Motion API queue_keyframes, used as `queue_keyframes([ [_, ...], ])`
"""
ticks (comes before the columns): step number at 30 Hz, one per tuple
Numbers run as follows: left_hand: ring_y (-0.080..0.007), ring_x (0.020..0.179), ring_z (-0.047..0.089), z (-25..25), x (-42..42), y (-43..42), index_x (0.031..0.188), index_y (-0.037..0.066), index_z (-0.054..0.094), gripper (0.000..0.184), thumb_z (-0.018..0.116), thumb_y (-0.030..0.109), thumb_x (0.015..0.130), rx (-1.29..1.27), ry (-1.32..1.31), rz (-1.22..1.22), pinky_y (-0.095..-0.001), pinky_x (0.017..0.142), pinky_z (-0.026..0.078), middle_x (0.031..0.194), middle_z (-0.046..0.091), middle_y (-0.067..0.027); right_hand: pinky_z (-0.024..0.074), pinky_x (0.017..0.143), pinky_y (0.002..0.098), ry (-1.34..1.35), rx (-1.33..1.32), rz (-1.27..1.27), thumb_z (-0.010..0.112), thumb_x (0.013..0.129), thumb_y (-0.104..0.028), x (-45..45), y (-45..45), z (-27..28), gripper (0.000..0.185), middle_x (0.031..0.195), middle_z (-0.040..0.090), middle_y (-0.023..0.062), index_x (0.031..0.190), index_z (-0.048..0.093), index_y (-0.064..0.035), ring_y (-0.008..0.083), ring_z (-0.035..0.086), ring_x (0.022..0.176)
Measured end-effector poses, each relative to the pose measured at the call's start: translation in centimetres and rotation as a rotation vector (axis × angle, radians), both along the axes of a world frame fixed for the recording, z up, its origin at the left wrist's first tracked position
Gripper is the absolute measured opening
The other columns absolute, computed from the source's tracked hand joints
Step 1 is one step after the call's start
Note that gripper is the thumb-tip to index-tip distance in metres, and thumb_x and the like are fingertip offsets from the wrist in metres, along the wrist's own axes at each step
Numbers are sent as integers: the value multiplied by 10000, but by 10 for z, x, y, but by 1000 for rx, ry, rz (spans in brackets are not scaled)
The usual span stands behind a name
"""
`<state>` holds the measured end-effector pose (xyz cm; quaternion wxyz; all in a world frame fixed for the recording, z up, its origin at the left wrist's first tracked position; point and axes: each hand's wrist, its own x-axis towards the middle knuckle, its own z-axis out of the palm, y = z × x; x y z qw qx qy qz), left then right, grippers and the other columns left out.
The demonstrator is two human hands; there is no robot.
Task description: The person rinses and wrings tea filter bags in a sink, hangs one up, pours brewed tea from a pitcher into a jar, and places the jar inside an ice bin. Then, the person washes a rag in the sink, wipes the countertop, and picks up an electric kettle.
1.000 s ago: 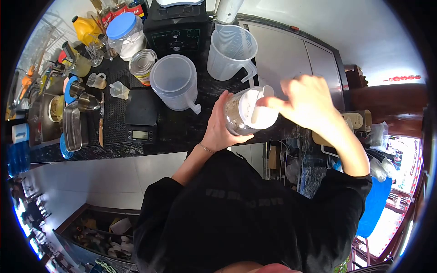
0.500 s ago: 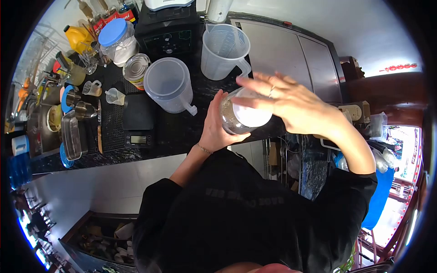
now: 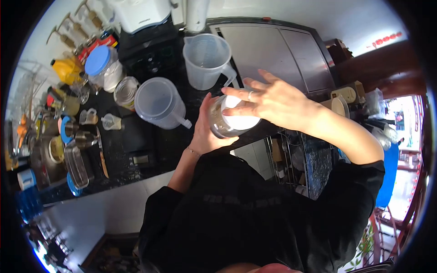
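My left hand (image 3: 203, 134) is wrapped round the side of a clear jar (image 3: 216, 120) with brownish contents, holding it tilted above the counter's front edge. On the jar sits a white lid (image 3: 241, 122). Over that lid my right hand (image 3: 283, 103) has its fingers stretched and spread, two fingertips at the lid's top; its thumb is hidden, and I cannot tell how firmly it touches. A lidded plastic pitcher (image 3: 159, 102) stands left of the jar. Behind it is an open measuring jug (image 3: 207, 61) with its handle toward my right hand.
On the black counter (image 3: 170, 152) are a dark scale (image 3: 139, 136), a knife (image 3: 104, 164), small measuring cups (image 3: 111, 121), a tin can (image 3: 126, 92) and a blue-lidded jar (image 3: 102, 66). A sink (image 3: 43, 159) is at far left, steel panels (image 3: 259, 52) at the back right.
The view has shifted, so the counter items appear lower and to the left. My right hand's fingers, blurred over the lid before, now show spread apart. My left hand still holds the jar.
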<state>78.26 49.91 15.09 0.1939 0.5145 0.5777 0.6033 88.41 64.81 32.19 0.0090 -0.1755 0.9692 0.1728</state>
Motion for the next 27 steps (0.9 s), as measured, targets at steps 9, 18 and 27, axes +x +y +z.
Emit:
queue_keyframes([
  [9, -320, 1129, 430, -9, -3, 11, 1337, -21, 107, 1130, 825, 149, 481, 65, -88, -123, -366, 959, 351, 1295, 325, -194, 462, 867, 358, -337, 18, -414, 703, 589, -231, -5, -8, 3, 461, 1124, 547, 88, 1011, 600, -76, 243, 571, 915],
  [18, -339, 1100, 441, 1, 6, 24, 1320, 4, 214, 1063, 823, 121, 457, 59, -3, -171, -393, 928, 378, 1256, 375, -204, 487, 682, 336, 118, -135, -103, 622, 650, -499, 29, 15, -46, 547, 834, 559, 112, 871, 542, -6, 234, 519, 718],
  [27, -353, 1081, 453, -4, 22, 25, 1303, -4, 243, 1028, 824, 135, 467, 69, 116, -18, -414, 917, 390, 1244, 382, -216, 480, 546, 332, 393, -22, -1013, 548, 701, -568, 26, -59, -53, 588, 781, 548, 114, 847, 534, 2, 226, 507, 584],
])
